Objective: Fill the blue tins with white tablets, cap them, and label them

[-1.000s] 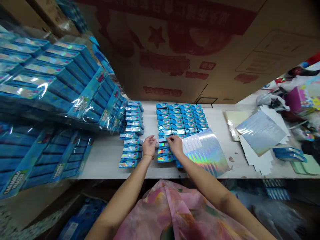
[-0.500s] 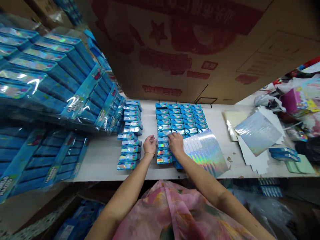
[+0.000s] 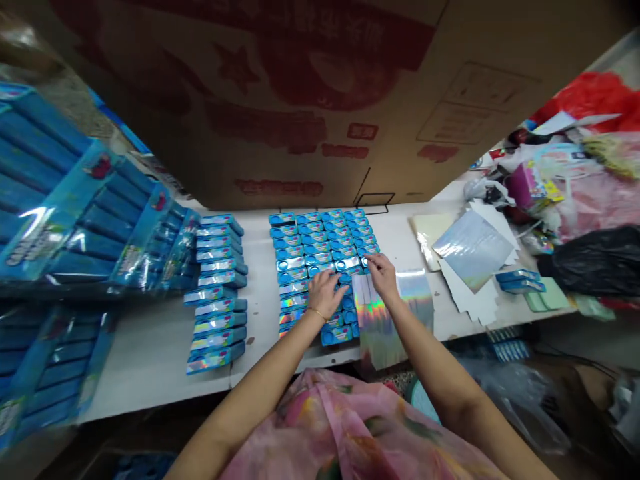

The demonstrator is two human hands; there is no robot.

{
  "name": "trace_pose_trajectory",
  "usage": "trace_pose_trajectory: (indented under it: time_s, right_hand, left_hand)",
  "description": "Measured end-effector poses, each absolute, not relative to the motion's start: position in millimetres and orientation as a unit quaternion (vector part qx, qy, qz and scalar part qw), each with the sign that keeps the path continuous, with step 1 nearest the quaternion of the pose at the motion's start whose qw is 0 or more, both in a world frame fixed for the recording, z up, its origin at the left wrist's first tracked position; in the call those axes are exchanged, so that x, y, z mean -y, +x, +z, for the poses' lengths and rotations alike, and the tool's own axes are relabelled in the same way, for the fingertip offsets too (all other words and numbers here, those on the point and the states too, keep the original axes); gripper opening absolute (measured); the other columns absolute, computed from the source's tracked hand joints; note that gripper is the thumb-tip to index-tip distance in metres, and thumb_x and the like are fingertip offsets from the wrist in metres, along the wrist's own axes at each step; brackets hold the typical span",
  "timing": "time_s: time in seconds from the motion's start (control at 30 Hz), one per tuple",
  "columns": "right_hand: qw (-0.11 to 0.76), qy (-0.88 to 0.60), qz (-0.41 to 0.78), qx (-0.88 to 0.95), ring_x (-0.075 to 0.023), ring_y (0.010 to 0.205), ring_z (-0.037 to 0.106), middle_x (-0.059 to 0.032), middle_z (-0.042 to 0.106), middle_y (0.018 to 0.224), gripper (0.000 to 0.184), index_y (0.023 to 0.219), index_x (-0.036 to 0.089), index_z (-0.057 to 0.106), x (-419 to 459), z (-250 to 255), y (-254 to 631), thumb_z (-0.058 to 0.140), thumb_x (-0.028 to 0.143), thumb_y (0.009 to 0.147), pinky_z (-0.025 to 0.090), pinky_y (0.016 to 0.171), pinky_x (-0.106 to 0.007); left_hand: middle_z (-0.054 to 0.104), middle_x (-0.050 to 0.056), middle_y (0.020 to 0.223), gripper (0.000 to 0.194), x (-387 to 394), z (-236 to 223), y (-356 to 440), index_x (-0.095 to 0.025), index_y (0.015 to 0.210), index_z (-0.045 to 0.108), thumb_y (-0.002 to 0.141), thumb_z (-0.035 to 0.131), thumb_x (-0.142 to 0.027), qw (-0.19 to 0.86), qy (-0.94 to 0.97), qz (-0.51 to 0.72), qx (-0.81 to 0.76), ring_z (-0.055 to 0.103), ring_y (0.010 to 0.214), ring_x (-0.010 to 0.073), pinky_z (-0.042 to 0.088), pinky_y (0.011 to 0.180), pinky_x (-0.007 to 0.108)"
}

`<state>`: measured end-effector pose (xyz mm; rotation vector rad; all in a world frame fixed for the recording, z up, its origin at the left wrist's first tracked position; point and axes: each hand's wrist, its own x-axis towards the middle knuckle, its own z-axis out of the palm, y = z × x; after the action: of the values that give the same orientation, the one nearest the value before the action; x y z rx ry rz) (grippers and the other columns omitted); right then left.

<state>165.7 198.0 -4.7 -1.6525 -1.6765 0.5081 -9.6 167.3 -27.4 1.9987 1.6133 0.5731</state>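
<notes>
Rows of small blue boxes [image 3: 305,248] with shiny printed faces stand packed together on the white table. My left hand [image 3: 323,295] rests over the middle of the rows, fingers spread on the box tops. At the right edge of the block, my right hand [image 3: 383,275] has thumb and forefinger pinched together; whatever is between them is too small to make out. A rainbow-shiny sticker sheet [image 3: 373,333] lies under my right wrist, its left edge against the nearer boxes. My right forearm covers part of it.
A separate column of blue boxes [image 3: 219,307] stands to the left. Wrapped packs of blue boxes [image 3: 65,207] are piled at far left. A large cardboard carton [image 3: 320,120] rises behind. To the right lie a silvery sheet [image 3: 473,247], white papers [image 3: 467,303] and a black bag [image 3: 595,260].
My view has swung right. My left hand has moved from the gap onto the boxes. My right hand has shifted to the block's right edge, and the shiny sheet now sits closer against the boxes.
</notes>
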Motion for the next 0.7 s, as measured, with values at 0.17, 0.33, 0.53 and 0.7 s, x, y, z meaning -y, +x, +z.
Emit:
trace_pose_trajectory:
  time_s: [0.17,0.33,0.53,0.7]
  right_hand:
    - [0.242,-0.779,0.073,0.574,-0.0266,0.105,0.043,-0.0112,0.049,0.113,0.037,0.109,0.02,0.057,-180,-10,244,0.05,0.03,0.074,0.035,0.086,-0.044]
    - [0.189,-0.824,0.157,0.511,-0.032,0.12,0.029,-0.0134,0.03,0.134,0.071,0.124,0.019,0.043,-144,-41,301,0.067,0.037,0.059,0.029,0.094,-0.049]
    - [0.306,-0.731,0.357,0.494,-0.0245,0.109,0.046,-0.0122,0.045,0.124,0.062,0.117,0.018,0.05,-151,-73,314,0.062,0.044,0.062,0.038,0.09,-0.041]
    - [0.251,-0.659,0.321,0.632,-0.023,0.115,0.041,-0.013,0.046,0.124,0.052,0.112,0.017,0.055,-150,-70,291,0.058,0.045,0.068,0.031,0.097,-0.039]
  left_hand:
    - [0.044,0.007,0.123,0.047,-164,-33,36,-0.025,0.116,0.047,0.071,0.055,-0.035,0.227,0.795,0.123,-0.549,0.036,0.111,0.0269,0.032,0.087,0.042]
    - [0.043,0.008,0.125,0.05,-162,-38,41,-0.023,0.118,0.045,0.07,0.055,-0.026,0.204,0.79,0.116,-0.567,0.037,0.111,0.0277,0.032,0.087,0.044]
    - [0.053,0.009,0.115,0.034,-160,-30,55,-0.022,0.109,0.053,0.079,0.042,-0.035,0.307,0.714,0.218,-0.591,0.042,0.11,0.0261,0.03,0.091,0.045]
    - [0.063,0.01,0.093,0.055,-157,-36,95,-0.015,0.11,0.046,0.061,0.065,-0.032,0.634,0.469,0.343,-0.51,0.059,0.084,0.0217,0.045,0.075,0.037]
